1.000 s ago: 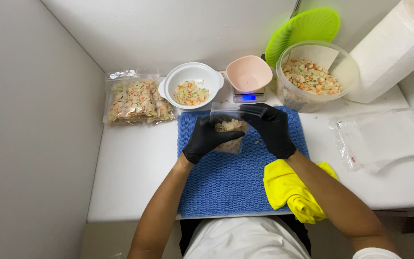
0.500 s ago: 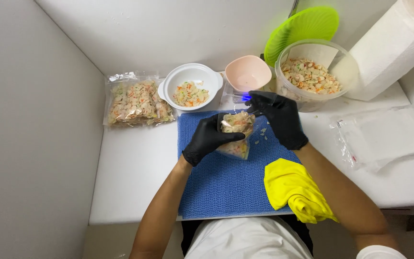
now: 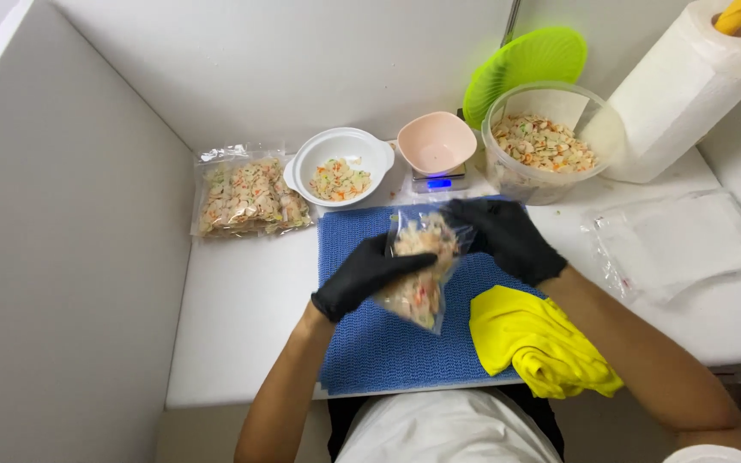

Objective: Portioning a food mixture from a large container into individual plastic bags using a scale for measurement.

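Two black-gloved hands, left (image 3: 369,273) and right (image 3: 501,236), clamp a clear bag of mixed crackers (image 3: 418,273) above the blue mat (image 3: 370,360) at the worktop's middle; its tilt could spill crackers if the mouth is unsealed.

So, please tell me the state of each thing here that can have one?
Small bag: filled, held above the mat by both hands.
Left hand: gloved, gripping the bag.
Right hand: gloved, at the bag's top.
White bowl: partly filled.
Pink bowl: empty, on the scale.
Clear tub: open, partly filled.
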